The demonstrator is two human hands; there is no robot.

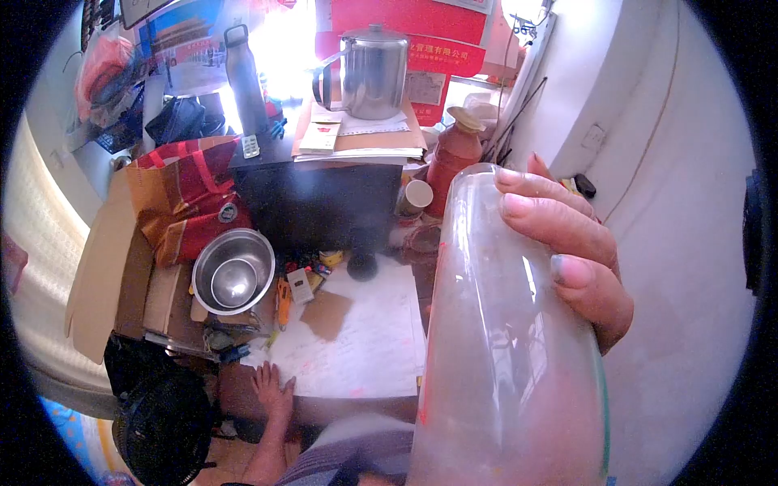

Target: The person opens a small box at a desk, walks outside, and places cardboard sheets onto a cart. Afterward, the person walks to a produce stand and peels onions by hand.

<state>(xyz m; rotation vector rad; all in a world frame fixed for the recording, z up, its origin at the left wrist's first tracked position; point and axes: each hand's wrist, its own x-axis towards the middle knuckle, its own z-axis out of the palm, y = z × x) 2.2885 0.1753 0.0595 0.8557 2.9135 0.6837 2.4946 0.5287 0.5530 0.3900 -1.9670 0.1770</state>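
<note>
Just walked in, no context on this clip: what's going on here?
A person's right hand grips a clear container by its side, close to the camera. The left hand holds nothing and rests at the desk's near edge, by a corner of the white paper. A metal bowl sits to the paper's left, a metal pot farther back.

A greyish-purple garment (pixel 381 448) with paler and darker areas shows near six o'clock. The left hand (pixel 274 392), toward seven, is bare-wristed; the right fingers (pixel 567 231), toward three, have short nails, one dark-edged.
</note>
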